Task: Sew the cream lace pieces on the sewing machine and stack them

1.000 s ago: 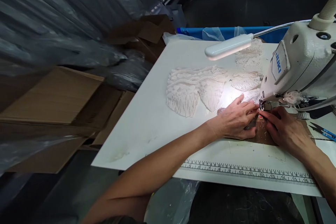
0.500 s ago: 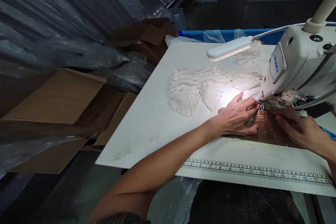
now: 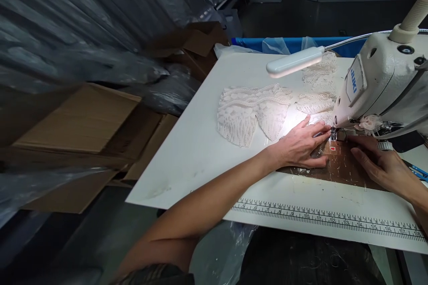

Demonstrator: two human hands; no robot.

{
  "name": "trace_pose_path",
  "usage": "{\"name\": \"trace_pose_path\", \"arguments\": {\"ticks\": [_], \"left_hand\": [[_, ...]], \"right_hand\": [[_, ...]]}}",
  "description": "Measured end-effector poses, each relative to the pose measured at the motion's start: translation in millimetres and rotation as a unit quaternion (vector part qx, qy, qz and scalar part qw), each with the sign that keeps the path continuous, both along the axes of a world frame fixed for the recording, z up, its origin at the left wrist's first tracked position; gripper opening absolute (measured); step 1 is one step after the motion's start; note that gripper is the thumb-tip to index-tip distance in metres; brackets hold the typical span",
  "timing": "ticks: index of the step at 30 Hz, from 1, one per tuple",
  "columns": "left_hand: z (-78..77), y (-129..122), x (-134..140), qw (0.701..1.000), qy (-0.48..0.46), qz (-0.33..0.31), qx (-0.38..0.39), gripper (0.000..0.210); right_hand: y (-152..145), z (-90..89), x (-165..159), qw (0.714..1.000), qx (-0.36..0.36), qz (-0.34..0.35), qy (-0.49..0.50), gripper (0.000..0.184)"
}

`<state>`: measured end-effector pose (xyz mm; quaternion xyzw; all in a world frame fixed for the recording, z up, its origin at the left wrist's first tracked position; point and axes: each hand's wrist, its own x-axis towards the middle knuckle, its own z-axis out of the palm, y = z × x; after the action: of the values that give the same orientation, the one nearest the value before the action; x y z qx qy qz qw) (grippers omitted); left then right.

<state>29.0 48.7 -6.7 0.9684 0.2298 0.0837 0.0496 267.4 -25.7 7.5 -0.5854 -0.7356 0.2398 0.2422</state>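
Observation:
My left hand lies flat on the sewing bed with fingers spread, its fingertips beside the presser foot. Under and behind those fingers is white lace fabric, partly hidden. Right of the foot, my right hand has its fingers bent together near the needle area; whatever they pinch cannot be made out. The white sewing machine stands over both hands. A brown plate with thread scraps lies beneath them. To the left rests a white lace piece, spread on the table.
A white lamp on a bent metal arm hangs over the table. More lace lies at the back. Blue-handled thread snips are at the right. Cardboard boxes and plastic sheeting stand left of the table.
The whole view has shifted slightly, so the scene sits a little farther right. Both hands keep nearly the same places by the presser foot.

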Motion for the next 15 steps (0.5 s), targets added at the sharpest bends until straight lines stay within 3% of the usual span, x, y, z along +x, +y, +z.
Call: {"name": "trace_pose_path", "arguments": {"ticks": [7, 12, 15], "left_hand": [[-6.6, 19, -7, 0.998, -0.049, -0.022, -0.037, 0.052], [-5.3, 55, 12, 0.989, -0.112, 0.092, 0.027, 0.041], [1.7, 84, 35, 0.993, -0.048, 0.111, -0.016, 0.044]], "right_hand": [[-6, -13.1, 3, 0.997, 0.062, -0.008, -0.040, 0.028], [-3, -27.0, 4, 0.989, 0.124, 0.004, -0.074, 0.029], [-4, -37.0, 5, 0.980, 0.177, 0.016, -0.090, 0.034]]}}
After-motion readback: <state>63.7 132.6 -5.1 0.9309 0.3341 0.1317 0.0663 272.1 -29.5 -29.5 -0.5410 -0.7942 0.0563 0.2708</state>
